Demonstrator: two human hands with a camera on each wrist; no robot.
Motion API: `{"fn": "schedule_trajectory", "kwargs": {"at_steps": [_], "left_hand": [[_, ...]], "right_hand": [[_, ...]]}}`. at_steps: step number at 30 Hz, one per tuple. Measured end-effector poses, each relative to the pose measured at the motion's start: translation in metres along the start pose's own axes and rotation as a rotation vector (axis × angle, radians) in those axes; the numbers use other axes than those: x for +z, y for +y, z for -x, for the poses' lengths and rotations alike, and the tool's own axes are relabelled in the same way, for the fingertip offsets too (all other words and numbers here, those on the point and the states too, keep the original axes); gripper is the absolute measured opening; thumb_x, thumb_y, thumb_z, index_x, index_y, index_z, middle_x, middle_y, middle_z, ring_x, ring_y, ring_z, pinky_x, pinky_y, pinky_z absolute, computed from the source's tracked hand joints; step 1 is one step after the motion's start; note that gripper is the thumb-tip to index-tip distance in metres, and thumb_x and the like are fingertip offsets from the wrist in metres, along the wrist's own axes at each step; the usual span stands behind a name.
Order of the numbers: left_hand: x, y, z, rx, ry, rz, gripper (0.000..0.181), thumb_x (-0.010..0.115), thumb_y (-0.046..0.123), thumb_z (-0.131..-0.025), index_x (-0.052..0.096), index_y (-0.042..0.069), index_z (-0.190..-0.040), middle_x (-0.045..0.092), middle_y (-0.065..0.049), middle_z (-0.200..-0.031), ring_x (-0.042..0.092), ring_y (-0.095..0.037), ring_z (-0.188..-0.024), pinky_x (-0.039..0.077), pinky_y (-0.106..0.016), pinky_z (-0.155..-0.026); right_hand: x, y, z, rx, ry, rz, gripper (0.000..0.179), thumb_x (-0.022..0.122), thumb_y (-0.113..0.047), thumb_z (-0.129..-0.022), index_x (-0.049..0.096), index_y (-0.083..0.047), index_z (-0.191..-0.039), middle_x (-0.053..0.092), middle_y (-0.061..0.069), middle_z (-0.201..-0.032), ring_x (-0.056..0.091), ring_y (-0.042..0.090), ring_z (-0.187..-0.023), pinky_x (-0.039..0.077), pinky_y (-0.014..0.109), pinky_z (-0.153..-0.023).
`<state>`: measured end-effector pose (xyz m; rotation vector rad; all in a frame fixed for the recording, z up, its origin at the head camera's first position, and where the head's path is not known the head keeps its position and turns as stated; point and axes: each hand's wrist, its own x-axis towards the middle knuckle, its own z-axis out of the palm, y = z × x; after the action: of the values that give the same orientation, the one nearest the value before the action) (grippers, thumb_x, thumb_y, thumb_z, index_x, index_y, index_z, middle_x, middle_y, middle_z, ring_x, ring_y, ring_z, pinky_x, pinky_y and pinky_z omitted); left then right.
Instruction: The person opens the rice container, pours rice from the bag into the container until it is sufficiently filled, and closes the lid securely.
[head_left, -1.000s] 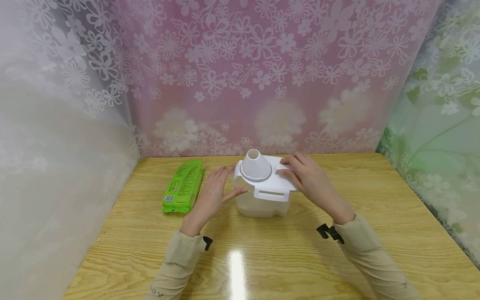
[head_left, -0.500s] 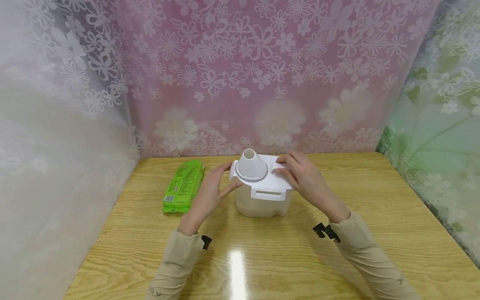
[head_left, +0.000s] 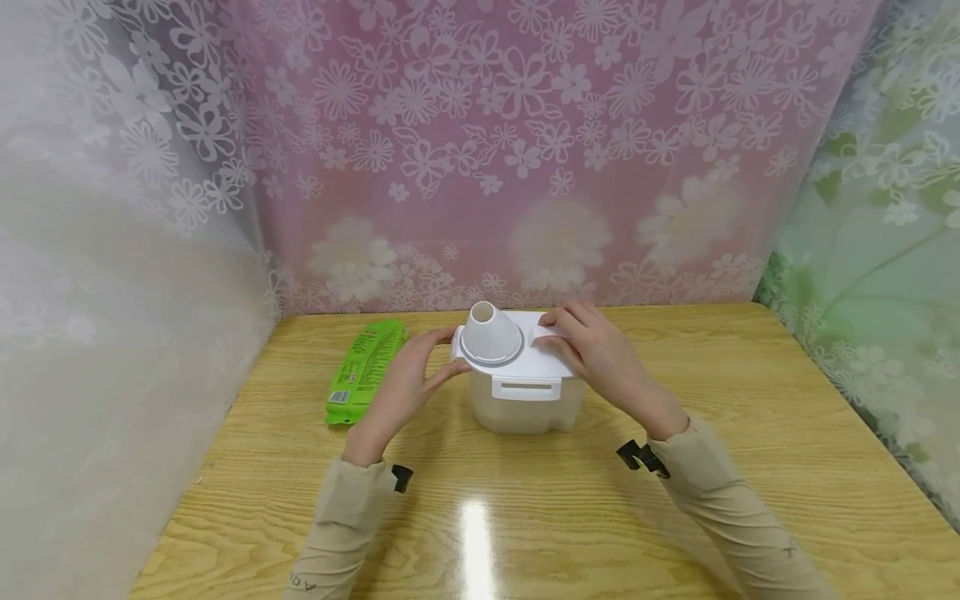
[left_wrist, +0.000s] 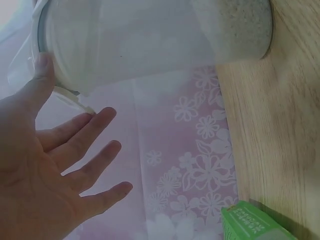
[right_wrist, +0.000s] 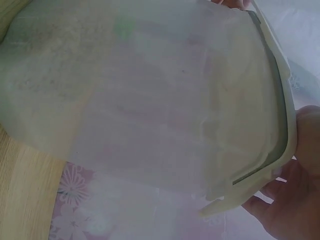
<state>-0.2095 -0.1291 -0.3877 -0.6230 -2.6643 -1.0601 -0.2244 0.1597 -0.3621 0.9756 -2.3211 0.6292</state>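
A clear plastic storage container (head_left: 525,415) stands on the table, with pale rice-like grains (left_wrist: 245,22) low inside. On its top sits a white lid (head_left: 536,360) with a cone-shaped cup (head_left: 491,335) on its left part and side latches. My right hand (head_left: 600,354) pinches the raised grip at the lid's right end. My left hand (head_left: 405,379) is at the lid's left end: in the left wrist view, its thumb touches the rim and a fingertip touches a latch, while the other fingers are spread and fairly straight.
A green printed packet (head_left: 363,371) lies left of the container, partly behind my left hand. The wooden table (head_left: 540,517) ends at a pink floral curtain (head_left: 480,167) at the back. Pale and green curtains close in the sides.
The lid with its cone has shifted left over the container, whose base stays put. Both hands have moved left with it; the right keeps its hold on the grip.
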Motion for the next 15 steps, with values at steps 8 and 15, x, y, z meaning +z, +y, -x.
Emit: {"fn": "schedule_trajectory", "kwargs": {"at_steps": [8,15], "left_hand": [[0.0029,-0.0017,-0.0009,-0.02,-0.023,-0.002,0.058,0.066,0.04,-0.097,0.054,0.008,-0.144,0.062,-0.01,-0.138,0.053,-0.03,-0.133,0.039,-0.05,-0.113],[0.0057,-0.003,-0.0005,-0.01,-0.008,0.0,0.058,0.066,0.04,-0.097,0.055,0.008,-0.143,0.062,-0.011,-0.137,0.054,-0.03,-0.132,0.041,-0.052,-0.111]], "right_hand": [[0.0028,0.0023,0.0002,-0.004,0.0,0.011,0.017,0.072,-0.015,-0.094,0.066,-0.005,-0.107,0.063,0.008,-0.104,0.059,0.027,-0.099,0.052,0.044,-0.086],[0.003,0.0031,0.0017,-0.002,0.002,0.014,0.017,0.073,-0.015,-0.094,0.066,-0.006,-0.107,0.064,0.009,-0.103,0.06,0.029,-0.098,0.052,0.045,-0.086]]}}
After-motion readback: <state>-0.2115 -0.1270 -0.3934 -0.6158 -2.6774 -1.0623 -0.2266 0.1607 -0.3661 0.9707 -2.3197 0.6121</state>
